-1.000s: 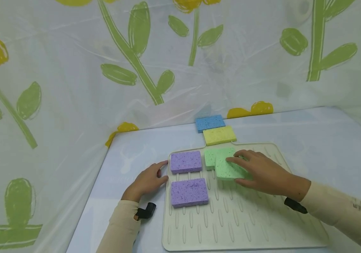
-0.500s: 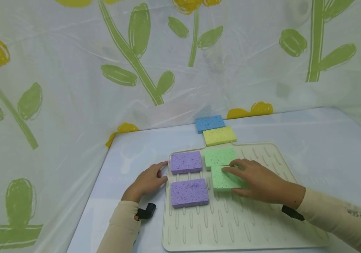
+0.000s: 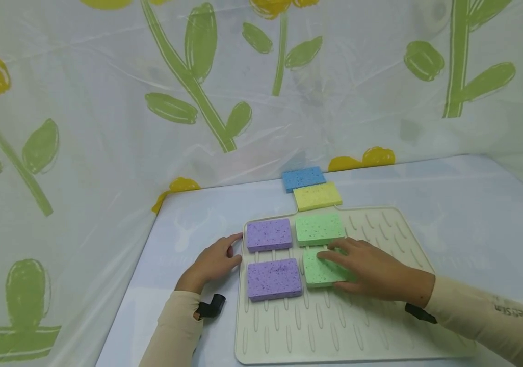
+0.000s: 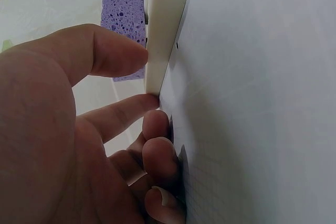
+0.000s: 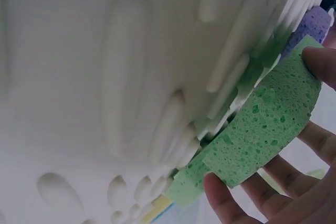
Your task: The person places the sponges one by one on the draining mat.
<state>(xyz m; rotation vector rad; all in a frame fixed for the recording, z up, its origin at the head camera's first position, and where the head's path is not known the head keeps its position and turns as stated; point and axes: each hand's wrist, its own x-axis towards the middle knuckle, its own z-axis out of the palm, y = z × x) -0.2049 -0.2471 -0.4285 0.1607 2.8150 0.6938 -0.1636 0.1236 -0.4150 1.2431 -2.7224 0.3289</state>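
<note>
Far left: the left hand (image 3: 213, 260) rests beside the mat (image 3: 316, 331), thumb and index apart, both tips against its left edge. In the left wrist view the other fingers lie loosely bent near the table surface, and the hand grips nothing.

Next, on the mat: far purple sponge (image 3: 269, 233) and near purple sponge (image 3: 274, 278), one behind the other, a gap between them.

Middle: blue sponge (image 3: 304, 179) and yellow sponge (image 3: 317, 197) lie beyond the mat's main area, yellow nearer. Below them, far green sponge (image 3: 319, 227) sits beside far purple sponge.

Change noted: over the last second near green sponge (image 3: 318, 270) has come toward the wearer, off its overlap with far green sponge. It now stands just right of near purple sponge. Judged meaning: a two-by-two layout is close to formed, the final seating perhaps still being adjusted.

Right: the right hand (image 3: 371, 267) pinches near green sponge between thumb and fingers. The sponge lies under and left of the fingertips, its right end hidden by the hand. Whether its underside is fully flat on the mat, cannot tell.
</note>
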